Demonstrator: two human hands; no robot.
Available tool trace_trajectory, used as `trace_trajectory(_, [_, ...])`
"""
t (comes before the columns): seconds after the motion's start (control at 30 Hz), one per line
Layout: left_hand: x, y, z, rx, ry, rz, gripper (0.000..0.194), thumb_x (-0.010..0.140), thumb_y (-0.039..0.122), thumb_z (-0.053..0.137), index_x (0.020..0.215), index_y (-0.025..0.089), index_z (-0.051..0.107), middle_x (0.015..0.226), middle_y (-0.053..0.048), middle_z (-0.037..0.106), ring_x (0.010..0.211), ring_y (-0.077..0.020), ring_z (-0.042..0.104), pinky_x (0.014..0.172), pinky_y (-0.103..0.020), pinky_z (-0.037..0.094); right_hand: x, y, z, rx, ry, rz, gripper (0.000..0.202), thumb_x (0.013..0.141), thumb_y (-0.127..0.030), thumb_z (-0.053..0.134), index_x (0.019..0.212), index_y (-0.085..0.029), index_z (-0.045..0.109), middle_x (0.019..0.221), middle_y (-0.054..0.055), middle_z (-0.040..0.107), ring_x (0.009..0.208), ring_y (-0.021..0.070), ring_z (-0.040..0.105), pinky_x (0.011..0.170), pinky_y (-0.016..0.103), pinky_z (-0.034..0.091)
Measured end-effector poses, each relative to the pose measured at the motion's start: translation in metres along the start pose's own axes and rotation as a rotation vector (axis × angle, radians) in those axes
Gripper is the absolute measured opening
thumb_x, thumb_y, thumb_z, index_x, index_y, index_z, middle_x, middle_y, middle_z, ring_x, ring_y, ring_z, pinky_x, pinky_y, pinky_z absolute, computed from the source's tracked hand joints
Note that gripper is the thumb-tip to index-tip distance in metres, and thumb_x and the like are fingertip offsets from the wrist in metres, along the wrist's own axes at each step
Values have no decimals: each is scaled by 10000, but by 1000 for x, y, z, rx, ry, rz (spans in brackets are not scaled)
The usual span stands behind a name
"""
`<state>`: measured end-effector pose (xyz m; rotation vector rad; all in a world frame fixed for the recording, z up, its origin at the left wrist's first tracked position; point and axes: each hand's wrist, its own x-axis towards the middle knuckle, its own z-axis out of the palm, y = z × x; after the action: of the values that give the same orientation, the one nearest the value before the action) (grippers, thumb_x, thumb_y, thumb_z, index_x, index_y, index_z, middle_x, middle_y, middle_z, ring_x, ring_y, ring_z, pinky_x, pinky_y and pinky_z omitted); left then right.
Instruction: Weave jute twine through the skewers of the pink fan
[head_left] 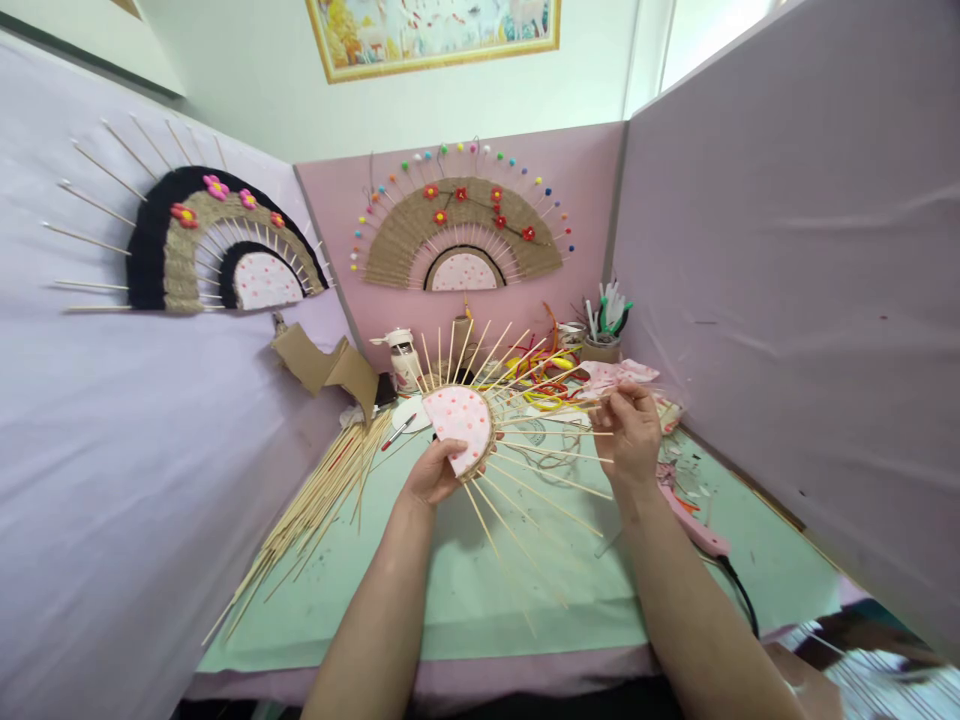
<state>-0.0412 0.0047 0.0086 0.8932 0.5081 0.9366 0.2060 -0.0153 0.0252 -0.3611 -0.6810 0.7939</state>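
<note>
A half-round piece covered in white cloth with pink dots (pixel 463 418) is in my left hand (pixel 437 472), thumb on its face and fingers behind it. Thin wooden sticks (pixel 555 452) fan out from its curved edge, which has a tan cord-like rim. My right hand (pixel 631 435) is at the outer ends of the sticks on the right, its thumb and forefinger pinched together around one stick tip. The other fingers of that hand are curled and partly hidden.
Loose sticks (pixel 319 510) lie at the left beside a pen (pixel 399 432). A pink glue gun (pixel 697 522) with a black cable lies at the right. Behind stand a white bottle (pixel 405 362) and a jar of tools (pixel 601 347). Finished fans (pixel 390 235) hang on the partitions.
</note>
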Motion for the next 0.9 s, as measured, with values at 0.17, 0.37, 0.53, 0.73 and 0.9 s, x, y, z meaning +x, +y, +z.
trace_trajectory(0.17, [-2, -1, -1, 26, -32, -21, 469, 678, 113, 530, 1145, 70, 531, 1029, -174, 653, 862, -253, 642, 540, -250, 526, 4, 6, -4, -35, 93, 43, 252, 592, -150, 697, 778, -195, 533, 589, -81, 494, 440, 29, 395, 437, 165, 332])
trace_trajectory(0.37, [-3, -7, 2, 29, -173, -55, 547, 654, 134, 547, 1194, 55, 505, 1033, -199, 645, 841, -278, 645, 508, -256, 519, 7, 18, -8, -115, 177, 125, 300, 533, -172, 733, 730, -176, 506, 583, -72, 513, 421, 18, 383, 396, 147, 283])
trace_trajectory(0.53, [-2, -19, 11, 1, -303, -134, 679, 622, 157, 573, 1277, 74, 418, 1081, -213, 622, 836, -284, 646, 495, -247, 510, 6, 24, -9, -185, 171, 176, 302, 539, -191, 736, 736, -170, 507, 568, -48, 551, 402, 25, 368, 375, 156, 245])
trace_trajectory(0.73, [-5, -32, 22, -64, -461, -275, 781, 561, 211, 593, 1300, 74, 382, 1118, -244, 591, 806, -301, 648, 438, -246, 484, 2, 29, -9, -242, 144, 160, 288, 564, -217, 742, 729, -169, 512, 548, -67, 507, 405, 30, 381, 384, 165, 258])
trace_trajectory(0.9, [-9, -36, 29, -110, -574, -415, 719, 560, 231, 601, 1239, 51, 445, 1006, -241, 638, 740, -293, 655, 549, -340, 513, 1, 30, -9, -269, 139, 146, 276, 574, -216, 740, 746, -173, 529, 576, -58, 524, 436, 41, 417, 405, 173, 298])
